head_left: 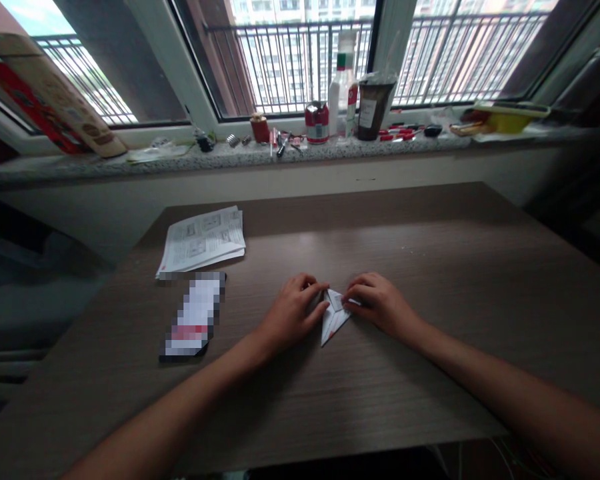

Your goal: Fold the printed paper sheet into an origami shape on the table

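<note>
A small piece of folded paper, white with faint print and creases, lies on the brown table with one point toward me. My left hand grips its left edge with thumb and fingers. On the opposite side, my right hand has its bent fingers closed on the right corner, covering part of it. Left of my left hand lies a phone, its screen blurred out. Behind the phone is a small stack of printed sheets.
Along the stone windowsill stand a red can, a dark drink cup, a clear bottle, a yellow container and small tools. A tall printed bag or box leans at the left. The table's front edge is near my forearms.
</note>
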`<move>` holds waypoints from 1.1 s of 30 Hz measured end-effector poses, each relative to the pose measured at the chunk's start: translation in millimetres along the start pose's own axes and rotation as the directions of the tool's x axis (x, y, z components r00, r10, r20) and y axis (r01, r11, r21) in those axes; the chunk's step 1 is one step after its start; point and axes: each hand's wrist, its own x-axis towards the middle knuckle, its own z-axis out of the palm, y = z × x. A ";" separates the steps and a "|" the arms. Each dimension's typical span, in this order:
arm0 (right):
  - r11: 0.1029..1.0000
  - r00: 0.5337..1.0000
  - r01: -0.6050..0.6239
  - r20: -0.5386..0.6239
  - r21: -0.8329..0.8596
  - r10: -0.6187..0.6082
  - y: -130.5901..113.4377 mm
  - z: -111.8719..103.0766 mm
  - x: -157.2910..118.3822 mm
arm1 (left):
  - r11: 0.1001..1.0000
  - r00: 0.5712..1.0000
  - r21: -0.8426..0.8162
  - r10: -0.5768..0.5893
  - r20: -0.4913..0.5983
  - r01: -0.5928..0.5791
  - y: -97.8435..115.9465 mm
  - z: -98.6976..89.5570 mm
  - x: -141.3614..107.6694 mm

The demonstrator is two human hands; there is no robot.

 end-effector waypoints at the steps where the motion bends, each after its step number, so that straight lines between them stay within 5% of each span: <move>1: 1.000 1.000 -0.013 -0.003 0.003 0.013 -0.1 -0.1 -0.1 | 1.000 1.000 0.014 -0.001 0.005 0.000 0.7 0.8 1.1; 10: 0.998 0.998 -0.051 -0.034 0.025 0.051 -3.3 -0.5 -1.2 | 0.999 0.999 -0.024 -0.037 0.004 0.037 1.5 6.2 3.6; 19: 0.974 0.991 -0.128 0.065 0.188 0.118 -13.4 -11.1 0.0 | 0.879 0.992 -0.460 -0.115 0.048 0.124 19.4 -4.4 1.3; 25: 0.920 0.976 -0.220 0.087 0.325 0.202 -23.1 -14.2 -0.7 | 0.800 0.976 -0.572 -0.220 0.003 0.182 26.4 -4.3 1.9; 29: 0.827 0.940 -0.327 0.064 0.458 0.336 -20.7 -12.5 0.5 | 0.695 0.958 -0.689 -0.288 -0.004 0.206 26.6 -2.9 2.1; 33: 0.675 0.880 -0.453 0.170 0.582 0.444 -18.7 -11.8 2.3 | 0.634 0.940 -0.741 -0.342 -0.011 0.222 25.7 -0.7 2.4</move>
